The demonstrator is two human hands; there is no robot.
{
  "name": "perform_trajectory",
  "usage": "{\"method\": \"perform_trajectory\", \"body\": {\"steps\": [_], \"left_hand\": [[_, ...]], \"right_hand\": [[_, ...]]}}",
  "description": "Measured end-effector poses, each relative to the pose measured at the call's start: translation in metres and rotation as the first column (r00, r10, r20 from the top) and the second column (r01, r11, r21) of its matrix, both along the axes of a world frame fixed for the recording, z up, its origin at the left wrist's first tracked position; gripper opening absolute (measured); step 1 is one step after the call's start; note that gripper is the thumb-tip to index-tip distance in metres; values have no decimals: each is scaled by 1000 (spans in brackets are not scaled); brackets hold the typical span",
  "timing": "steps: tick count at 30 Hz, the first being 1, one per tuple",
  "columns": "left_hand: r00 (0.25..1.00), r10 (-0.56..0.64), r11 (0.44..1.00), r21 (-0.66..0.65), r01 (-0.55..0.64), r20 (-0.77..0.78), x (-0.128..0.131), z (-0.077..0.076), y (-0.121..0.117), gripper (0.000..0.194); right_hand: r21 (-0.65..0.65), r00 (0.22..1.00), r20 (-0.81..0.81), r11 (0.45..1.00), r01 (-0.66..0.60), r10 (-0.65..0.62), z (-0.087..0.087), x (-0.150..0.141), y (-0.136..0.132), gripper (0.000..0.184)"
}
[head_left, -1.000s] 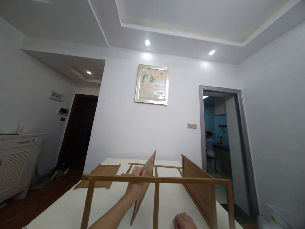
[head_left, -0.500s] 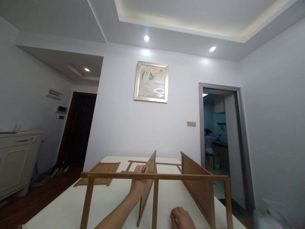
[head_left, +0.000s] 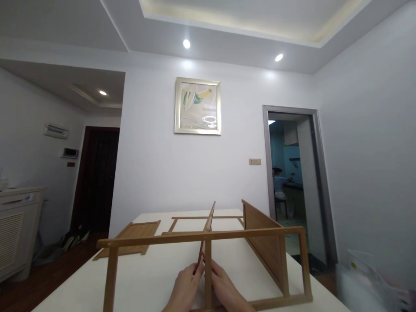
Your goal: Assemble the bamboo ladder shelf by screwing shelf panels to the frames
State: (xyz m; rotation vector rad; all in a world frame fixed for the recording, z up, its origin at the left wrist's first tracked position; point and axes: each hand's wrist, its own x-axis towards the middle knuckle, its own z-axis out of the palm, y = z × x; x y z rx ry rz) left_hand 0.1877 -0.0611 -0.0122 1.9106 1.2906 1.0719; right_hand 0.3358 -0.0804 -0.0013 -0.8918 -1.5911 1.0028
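Observation:
A brown wooden frame (head_left: 146,240) stands on edge on the white table (head_left: 146,277), its long rail running across in front of me. Behind its middle upright, a thin wooden panel (head_left: 202,250) is seen nearly edge-on. My left hand (head_left: 186,284) is closed on this panel's near part from the left. From the right, my right hand (head_left: 224,284) reaches round beside the upright, fingers bent against the same panel and partly hidden. Another wooden panel (head_left: 262,242) stands upright at the frame's right end.
A slatted wooden panel (head_left: 143,232) lies flat at the table's left. Further wooden bars (head_left: 221,217) lie at the far side. A cabinet (head_left: 19,225) stands left; a plastic bag (head_left: 357,281) is at the lower right. Through the doorway, a person (head_left: 280,184) sits.
My left hand has come down from the middle panel's top to its near lower part. My right hand has moved left from the table to that panel, which now appears more edge-on.

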Motion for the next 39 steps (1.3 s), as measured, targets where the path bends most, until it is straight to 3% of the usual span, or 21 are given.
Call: {"method": "perform_trajectory", "body": {"steps": [3, 9, 13, 23, 32, 39], "left_hand": [[998, -63, 998, 24, 62, 29, 6, -5, -1, 56], [1000, -5, 992, 126, 3, 17, 12, -8, -12, 38], [993, -43, 988, 150, 26, 109, 11, -5, -20, 45], [976, -208, 956, 222, 190, 63, 5, -8, -31, 49], [981, -120, 970, 227, 82, 156, 7, -17, -39, 46], [983, -103, 968, 241, 65, 149, 5, -18, -40, 46]], "right_hand": [[37, 1000, 7, 999, -17, 17, 1, 3, -6, 56], [65, 998, 29, 997, -52, 50, -6, 4, -8, 55], [50, 998, 50, 998, 28, -30, -10, 3, -12, 52], [134, 966, 87, 964, 231, -244, -17, 3, -24, 51], [237, 936, 105, 923, 304, -336, -20, -1, -27, 53], [304, 926, 125, 902, 306, -357, -14, -4, -34, 50]]}}
